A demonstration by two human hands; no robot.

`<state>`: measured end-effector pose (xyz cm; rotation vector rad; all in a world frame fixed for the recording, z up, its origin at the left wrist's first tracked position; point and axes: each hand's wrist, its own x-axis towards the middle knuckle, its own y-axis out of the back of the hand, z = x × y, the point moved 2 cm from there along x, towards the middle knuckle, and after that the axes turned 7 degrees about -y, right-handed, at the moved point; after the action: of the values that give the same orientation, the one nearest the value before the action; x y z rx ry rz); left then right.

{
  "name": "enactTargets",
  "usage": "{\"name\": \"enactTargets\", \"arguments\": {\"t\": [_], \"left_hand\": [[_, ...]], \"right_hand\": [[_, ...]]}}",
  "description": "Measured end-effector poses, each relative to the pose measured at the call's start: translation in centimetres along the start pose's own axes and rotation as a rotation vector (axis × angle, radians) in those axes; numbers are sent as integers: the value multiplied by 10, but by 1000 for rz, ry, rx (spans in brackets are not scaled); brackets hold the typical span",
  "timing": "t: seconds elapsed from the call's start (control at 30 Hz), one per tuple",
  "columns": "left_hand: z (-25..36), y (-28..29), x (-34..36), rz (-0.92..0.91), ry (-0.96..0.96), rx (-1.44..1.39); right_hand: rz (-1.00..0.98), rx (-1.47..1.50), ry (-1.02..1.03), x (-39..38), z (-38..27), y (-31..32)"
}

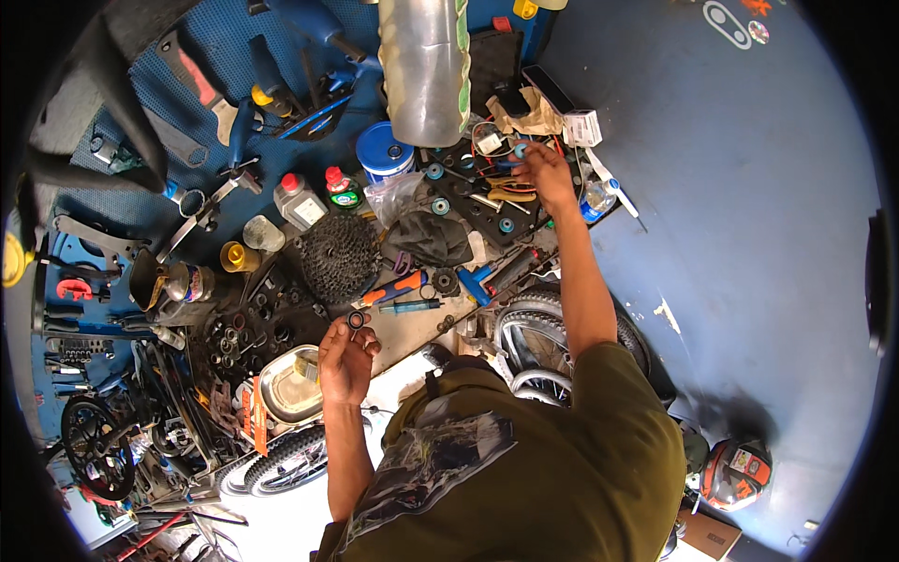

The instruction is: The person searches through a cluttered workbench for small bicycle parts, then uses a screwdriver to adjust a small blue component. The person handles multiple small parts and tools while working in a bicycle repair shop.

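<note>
My left hand [345, 356] is pinched on a small black ring [356, 319], above the front of the cluttered workbench [403, 328] and right of a metal tray [286, 393]. My right hand [543, 169] reaches to the back right, fingers closed on a small light-blue round piece [521, 150]. Beneath it lies a dark board [482, 214] with blue round tool pieces [440, 206], beside pliers with orange handles and some wires. A bundle of dark chains [337, 253], an orange-handled tool [393, 290] and a blue T-shaped tool [476, 286] lie between my hands.
A tool-covered blue pegboard [140, 225] fills the left and back. Bottles [298, 201], a blue-lidded tub [384, 150] and a water bottle [597, 201] crowd the bench. A translucent tube [421, 75] hangs overhead. Bicycle wheels [281, 468] are below, a blue wall [749, 234] at right.
</note>
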<state>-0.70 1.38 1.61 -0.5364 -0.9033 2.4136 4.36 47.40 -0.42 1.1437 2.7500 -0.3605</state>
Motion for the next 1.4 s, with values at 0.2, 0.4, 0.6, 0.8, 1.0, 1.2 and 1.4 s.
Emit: {"name": "enactTargets", "arguments": {"t": [0.2, 0.4, 0.6, 0.8, 1.0, 1.2, 1.4], "left_hand": [[-10, -8, 15, 6, 18, 6], [-16, -6, 22, 41, 9, -59], [-16, -9, 24, 57, 28, -5], [-20, -7, 23, 75, 22, -72], [-21, -12, 31, 27, 38, -70], [-30, -24, 42, -11, 85, -57], [-31, -30, 47, -84, 71, -82]], "right_hand": [[163, 50, 86, 28, 1, 25], [127, 281, 54, 27, -5, 26], [72, 28, 88, 28, -4, 41], [157, 128, -1, 22, -16, 30], [-90, -384, -168, 29, -2, 39], [-186, -1551, 155, 9, 2, -5], [-411, -1782, 15, 22, -19, -14]]}}
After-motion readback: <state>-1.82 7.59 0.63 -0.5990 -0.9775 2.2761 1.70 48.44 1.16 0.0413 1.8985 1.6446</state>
